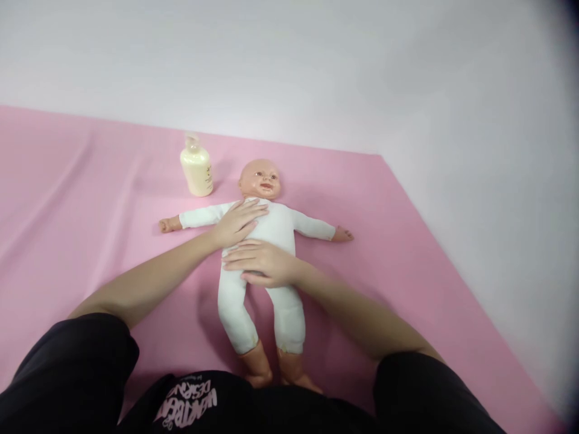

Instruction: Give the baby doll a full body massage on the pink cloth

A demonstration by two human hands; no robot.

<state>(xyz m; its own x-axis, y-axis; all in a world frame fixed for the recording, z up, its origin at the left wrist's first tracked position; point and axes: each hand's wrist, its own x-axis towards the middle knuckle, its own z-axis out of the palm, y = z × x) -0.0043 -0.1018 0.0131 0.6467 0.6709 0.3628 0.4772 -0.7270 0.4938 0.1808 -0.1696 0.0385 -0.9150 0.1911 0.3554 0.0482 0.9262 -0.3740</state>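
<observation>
Left hand [240, 223] rests flat on the chest of the doll [281, 226], right hand [265, 263] flat across its belly, neither gripping; I would press softly, evenly.

Bald plastic baby doll in white cloth suit [279, 224]: one
Cream-coloured rounded plastic pump bottle [198, 172]: one
Wide pink cloth sheet [113, 211]: one
Left bare-hand grip [238, 223]: one
Right bare-hand grip [265, 263]: one
Black short sleeves [76, 367]: two
</observation>
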